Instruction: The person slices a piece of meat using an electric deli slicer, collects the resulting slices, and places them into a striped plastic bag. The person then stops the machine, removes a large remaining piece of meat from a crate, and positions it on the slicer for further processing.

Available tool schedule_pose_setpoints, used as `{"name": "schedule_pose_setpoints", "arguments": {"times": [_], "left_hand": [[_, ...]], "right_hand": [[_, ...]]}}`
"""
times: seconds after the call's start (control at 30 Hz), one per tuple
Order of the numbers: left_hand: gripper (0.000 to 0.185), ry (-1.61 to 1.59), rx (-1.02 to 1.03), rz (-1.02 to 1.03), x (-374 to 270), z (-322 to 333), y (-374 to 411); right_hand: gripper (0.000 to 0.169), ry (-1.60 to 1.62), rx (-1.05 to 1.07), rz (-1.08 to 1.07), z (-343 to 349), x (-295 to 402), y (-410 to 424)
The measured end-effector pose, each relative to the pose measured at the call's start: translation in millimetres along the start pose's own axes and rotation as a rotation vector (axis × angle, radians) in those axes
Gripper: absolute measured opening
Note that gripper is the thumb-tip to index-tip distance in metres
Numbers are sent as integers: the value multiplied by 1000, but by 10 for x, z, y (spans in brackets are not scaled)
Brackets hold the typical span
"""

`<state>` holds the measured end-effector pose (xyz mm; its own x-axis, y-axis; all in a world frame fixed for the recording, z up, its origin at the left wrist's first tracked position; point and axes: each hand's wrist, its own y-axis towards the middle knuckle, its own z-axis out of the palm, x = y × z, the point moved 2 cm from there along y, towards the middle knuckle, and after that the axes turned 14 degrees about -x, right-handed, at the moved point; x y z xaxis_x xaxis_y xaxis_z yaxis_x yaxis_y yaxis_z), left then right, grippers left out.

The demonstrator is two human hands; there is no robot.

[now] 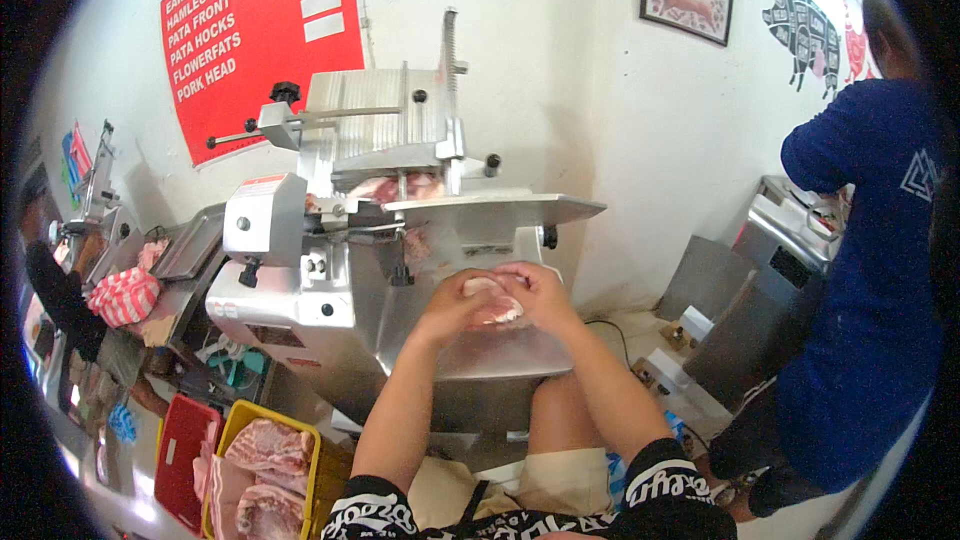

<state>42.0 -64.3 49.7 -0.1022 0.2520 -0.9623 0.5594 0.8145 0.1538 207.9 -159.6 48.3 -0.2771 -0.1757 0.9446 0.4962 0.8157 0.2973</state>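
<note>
My left hand (450,305) and my right hand (541,292) are cupped around a small pile of sliced raw meat (491,307) on the metal receiving tray (480,356) of a meat slicer (330,270). The fingers of both hands press on the meat from either side. Above and behind them, a larger piece of raw meat (405,187) lies on the slicer under its metal pusher (390,157). Scraps of meat (418,246) cling to the machine's face below the blade area.
At the lower left, a yellow crate (319,457) with slabs of raw pork (270,446) stands beside a red crate (176,457). Another slicer (105,240) is at the far left. A person in a blue shirt (862,262) stands at the right by a metal machine (780,240).
</note>
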Motion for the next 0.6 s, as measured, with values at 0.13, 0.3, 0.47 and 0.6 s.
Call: {"name": "schedule_pose_setpoints", "arguments": {"times": [0.13,0.3,0.47,0.6], "left_hand": [[39,631,-34,138,443,-353,273],[39,338,-379,237,522,-706,735],[14,-1273,-245,-367,479,-558,1316],[21,-1598,-19,-335,461,-541,1334]], "right_hand": [[33,-1012,-119,-292,-242,-350,3],[47,-1019,-13,-683,39,-315,-215],[59,-989,155,-625,134,-222,-226],[59,-982,159,-616,110,-185,-246]]}}
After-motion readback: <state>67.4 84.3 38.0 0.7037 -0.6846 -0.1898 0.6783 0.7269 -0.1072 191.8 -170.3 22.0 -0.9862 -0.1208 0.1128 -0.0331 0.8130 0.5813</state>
